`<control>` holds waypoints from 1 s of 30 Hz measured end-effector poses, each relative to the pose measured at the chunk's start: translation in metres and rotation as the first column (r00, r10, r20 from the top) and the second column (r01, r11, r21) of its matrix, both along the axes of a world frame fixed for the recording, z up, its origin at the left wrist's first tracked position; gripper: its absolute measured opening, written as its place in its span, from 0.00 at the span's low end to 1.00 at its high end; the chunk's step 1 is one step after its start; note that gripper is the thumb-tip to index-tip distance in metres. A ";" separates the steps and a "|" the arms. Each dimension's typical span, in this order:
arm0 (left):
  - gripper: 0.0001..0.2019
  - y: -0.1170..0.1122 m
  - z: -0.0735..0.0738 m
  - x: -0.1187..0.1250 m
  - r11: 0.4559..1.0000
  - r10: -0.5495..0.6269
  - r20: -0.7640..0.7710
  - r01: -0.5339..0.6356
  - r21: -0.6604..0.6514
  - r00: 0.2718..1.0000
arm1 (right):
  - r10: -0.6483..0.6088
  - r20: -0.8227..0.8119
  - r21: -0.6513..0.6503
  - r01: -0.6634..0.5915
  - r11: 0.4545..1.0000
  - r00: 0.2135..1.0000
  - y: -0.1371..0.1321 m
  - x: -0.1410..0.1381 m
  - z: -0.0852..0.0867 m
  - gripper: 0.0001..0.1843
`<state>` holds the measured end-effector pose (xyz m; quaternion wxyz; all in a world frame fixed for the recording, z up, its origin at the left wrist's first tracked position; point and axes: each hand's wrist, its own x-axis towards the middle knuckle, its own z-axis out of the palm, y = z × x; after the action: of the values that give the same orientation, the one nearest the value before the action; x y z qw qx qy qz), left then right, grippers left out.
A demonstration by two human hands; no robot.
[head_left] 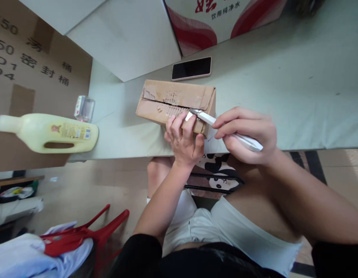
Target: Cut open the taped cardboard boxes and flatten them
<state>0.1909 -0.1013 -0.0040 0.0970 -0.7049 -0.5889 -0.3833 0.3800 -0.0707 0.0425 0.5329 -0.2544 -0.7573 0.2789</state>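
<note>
A small brown cardboard box [179, 96] lies on the pale table, with a torn, ragged seam running along its top. My left hand [184, 141] grips its near side, fingers bent over the top edge and thumb toward the right end. In my right hand [248, 135] is a white utility knife [209, 117], held like a pen. Its blade tip touches the box at the right part of the seam, close to my left fingertips. A shiny bit of tape shows by those fingers.
Behind the box lies a phone [192, 68], near a white carton [132, 42] and a red-and-white carton [225, 23]. At left are a yellow bottle [57, 133], a small clear container [85, 108] and a large cardboard carton [51, 73]. A red chair [102, 231] stands below.
</note>
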 end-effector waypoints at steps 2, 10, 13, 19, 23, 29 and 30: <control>0.34 0.000 -0.001 -0.001 1.000 0.012 -0.020 -0.012 0.006 1.000 | -0.018 0.024 -0.027 0.018 0.999 1.000 -0.001 0.000 0.000 0.10; 0.29 -0.003 -0.005 -0.005 0.987 0.036 -0.095 -0.021 0.159 0.995 | -0.015 -0.019 -0.018 0.015 1.000 1.000 -0.007 -0.010 0.002 0.09; 0.27 -0.005 -0.006 -0.007 0.987 0.017 -0.088 -0.003 0.160 0.996 | -0.024 -0.021 -0.011 0.023 1.000 0.999 -0.010 -0.015 0.002 0.10; 0.25 -0.008 -0.011 -0.013 0.987 -0.058 -0.038 0.063 0.149 0.998 | -0.048 -0.060 0.025 0.049 0.998 0.997 -0.014 -0.012 0.005 0.11; 0.25 -0.010 -0.012 -0.014 0.993 -0.060 -0.031 0.063 0.104 0.998 | -0.078 -0.031 0.012 0.078 0.997 0.996 -0.016 -0.011 0.006 0.11; 0.23 -0.007 -0.009 -0.011 0.982 -0.079 -0.035 0.084 0.167 0.996 | -0.046 -0.068 0.057 0.050 0.997 0.997 -0.016 -0.013 0.004 0.11; 0.23 -0.007 -0.009 -0.011 0.981 -0.080 -0.042 0.086 0.174 0.996 | -0.037 -0.093 0.031 0.040 0.999 0.995 -0.016 -0.011 0.004 0.10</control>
<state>0.1800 -0.1086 -0.0131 0.1531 -0.7242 -0.5209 -0.4252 0.3687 -0.0866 0.0462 0.5769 -0.2469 -0.7312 0.2677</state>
